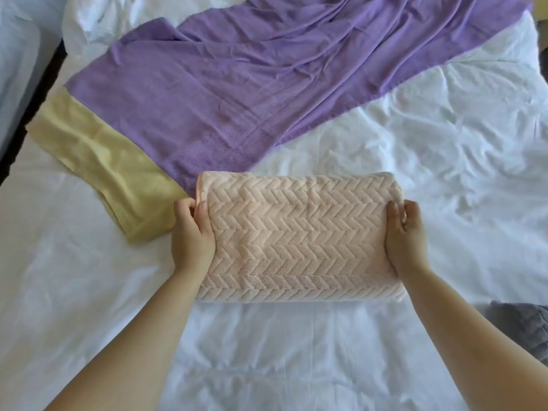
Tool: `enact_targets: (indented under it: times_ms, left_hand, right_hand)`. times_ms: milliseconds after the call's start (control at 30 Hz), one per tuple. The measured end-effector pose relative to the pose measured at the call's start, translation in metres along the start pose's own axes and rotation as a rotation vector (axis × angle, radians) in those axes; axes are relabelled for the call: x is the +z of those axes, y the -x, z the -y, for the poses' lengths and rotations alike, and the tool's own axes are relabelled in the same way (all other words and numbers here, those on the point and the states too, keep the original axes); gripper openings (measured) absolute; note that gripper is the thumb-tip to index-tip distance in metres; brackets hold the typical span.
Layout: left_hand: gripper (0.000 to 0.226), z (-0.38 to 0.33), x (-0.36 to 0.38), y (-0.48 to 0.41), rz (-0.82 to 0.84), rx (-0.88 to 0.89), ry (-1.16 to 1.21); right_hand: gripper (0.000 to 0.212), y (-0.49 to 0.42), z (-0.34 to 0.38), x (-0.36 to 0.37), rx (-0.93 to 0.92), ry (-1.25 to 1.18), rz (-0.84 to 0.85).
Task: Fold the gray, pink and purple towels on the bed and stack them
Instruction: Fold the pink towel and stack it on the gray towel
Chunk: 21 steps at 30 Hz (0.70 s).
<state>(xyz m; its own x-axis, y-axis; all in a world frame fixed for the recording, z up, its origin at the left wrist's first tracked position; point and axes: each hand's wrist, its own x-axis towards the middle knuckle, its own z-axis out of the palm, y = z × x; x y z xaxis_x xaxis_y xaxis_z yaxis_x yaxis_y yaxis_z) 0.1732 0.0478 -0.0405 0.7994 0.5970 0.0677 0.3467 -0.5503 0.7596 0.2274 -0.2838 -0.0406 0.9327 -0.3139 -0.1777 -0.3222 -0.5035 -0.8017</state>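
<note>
At the middle of the bed, just below the picture's centre, lies the pink towel (299,235), folded into a thick, wide rectangle with a raised zigzag weave. The left hand (192,235) grasps its 9 o'clock end: the thumb lies on top of the fabric and the other fingers curl round the edge. The right hand (406,238) grasps the 3 o'clock end in the same way, thumb on top and fingers wrapped round the side. Both forearms reach in from 6 o'clock.

From the pink towel's 12 o'clock side the purple towel (252,84) spreads unfolded and wrinkled, running toward 1 o'clock up to the far corner of the picture; its near corner touches or slips just behind the pink towel's far left corner. At 10 o'clock from the pink towel a yellow cloth (112,173) lies flat, partly under the purple towel, its near end just beside the left hand. At 4 o'clock, at the picture's right edge, part of the gray towel (522,327) shows, well apart from the pink one.

All of them rest on a rumpled white sheet (444,158). At 10 o'clock in the picture a dark gap (35,99) runs along the bed's edge.
</note>
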Motion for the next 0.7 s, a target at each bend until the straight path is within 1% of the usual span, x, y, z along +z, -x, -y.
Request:
enact_targets:
  times_ms: [100,133,167,200,233,267,300,333,367,400,433,467,533,600,700]
  left_hand:
    - [0.027,0.005,0.011,-0.004,0.079,-0.164,-0.113]
    - [0.029,0.005,0.012,-0.004,0.085,-0.201,-0.143]
    - [0.031,0.002,0.011,-0.004,0.057,-0.198,-0.18]
    - [0.033,0.0,0.008,-0.003,-0.007,-0.124,-0.241]
    - [0.036,-0.003,0.006,-0.001,-0.083,0.013,-0.309]
    - [0.038,-0.008,0.005,0.002,-0.146,0.197,-0.355]
    - [0.04,-0.016,0.007,0.005,-0.14,0.391,-0.375]
    - [0.042,-0.023,0.011,0.01,-0.048,0.557,-0.398]
    - [0.046,-0.031,0.017,0.014,0.089,0.657,-0.439]
    - [0.052,-0.035,0.024,0.018,0.234,0.675,-0.504]
    - [0.059,-0.036,0.031,0.02,0.347,0.643,-0.57]
    - [0.065,-0.033,0.037,0.019,0.414,0.591,-0.636]
    - [0.073,-0.019,0.048,0.013,0.444,0.517,-0.758]
    - [0.076,-0.006,0.058,0.009,0.442,0.502,-0.83]
    - [0.077,0.005,0.071,0.01,0.424,0.498,-0.829]
  right_hand:
    - [0.025,-0.005,-0.002,0.007,0.082,0.127,0.07]
    - [0.027,-0.006,-0.001,0.008,0.102,0.183,0.076]
    - [0.03,-0.006,0.0,0.008,0.105,0.232,0.056]
    - [0.035,-0.005,0.004,0.007,0.076,0.266,0.01]
    - [0.041,-0.002,0.007,0.005,-0.01,0.285,-0.058]
    - [0.046,0.002,0.013,0.005,-0.157,0.304,-0.112]
    - [0.05,0.007,0.019,0.007,-0.323,0.349,-0.126]
    - [0.053,0.011,0.025,0.011,-0.468,0.44,-0.084]
    - [0.056,0.014,0.03,0.017,-0.571,0.564,-0.003]
    - [0.059,0.016,0.032,0.024,-0.626,0.68,0.085]
    - [0.061,0.015,0.031,0.03,-0.634,0.768,0.156]
    - [0.063,0.012,0.028,0.035,-0.604,0.824,0.204]
    - [0.066,0.002,0.017,0.041,-0.512,0.859,0.264]
    - [0.067,-0.006,0.005,0.046,-0.475,0.859,0.293]
    - [0.068,-0.01,-0.01,0.059,-0.473,0.87,0.291]
